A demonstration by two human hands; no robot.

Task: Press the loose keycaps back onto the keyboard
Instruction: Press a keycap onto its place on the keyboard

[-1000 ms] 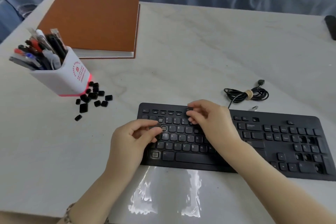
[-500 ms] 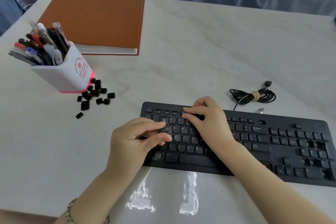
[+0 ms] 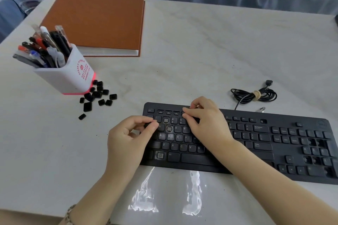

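Note:
The black keyboard (image 3: 256, 144) lies at the table's front right, with bare key sockets (image 3: 169, 129) in its left half and several more in the number pad. My left hand (image 3: 128, 140) hovers over the keyboard's left end and pinches a small black keycap (image 3: 147, 125) between thumb and forefinger. My right hand (image 3: 208, 122) lies over the upper rows, its fingertips pressing down near the function keys; what is under them is hidden. A pile of loose keycaps (image 3: 97, 95) lies on the table to the left.
A white pen holder (image 3: 67, 76) full of pens stands right beside the keycap pile. Behind it lies a brown book (image 3: 98, 18). A coiled black cable (image 3: 254, 95) sits behind the keyboard. The marble table (image 3: 201, 51) ends at blue cloth.
My left hand has shifted a little up and left along the keyboard's left end, still holding the keycap. My right hand stays on the upper rows.

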